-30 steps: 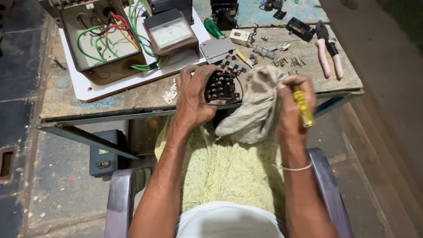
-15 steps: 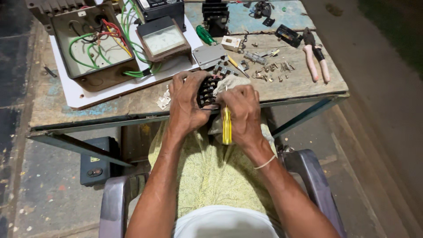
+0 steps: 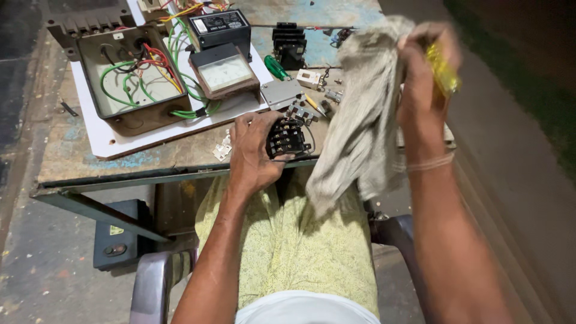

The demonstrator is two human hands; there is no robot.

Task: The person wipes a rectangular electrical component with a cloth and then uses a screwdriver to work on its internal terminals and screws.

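My left hand (image 3: pixel 255 153) grips a small black electrical part (image 3: pixel 287 138) with rows of contacts at the near edge of the worn table (image 3: pixel 120 165). My right hand (image 3: pixel 423 78) is raised high at the right, blurred by motion. It holds a grey rag (image 3: pixel 360 126) that hangs down over the table's right end, together with a yellow-handled screwdriver (image 3: pixel 443 71). The rag hides the right part of the table.
A white board (image 3: pixel 105 141) carries an open metal box (image 3: pixel 129 81) full of green, red and yellow wires and a brown meter (image 3: pixel 225 72). A black unit (image 3: pixel 219 27), a black block (image 3: pixel 290 43) and small loose metal parts (image 3: pixel 318 90) lie behind. A dark box (image 3: pixel 117 237) sits on the floor.
My right hand has lifted away from the black part and swung up to the right, carrying the rag and screwdriver. My left hand still holds the part.
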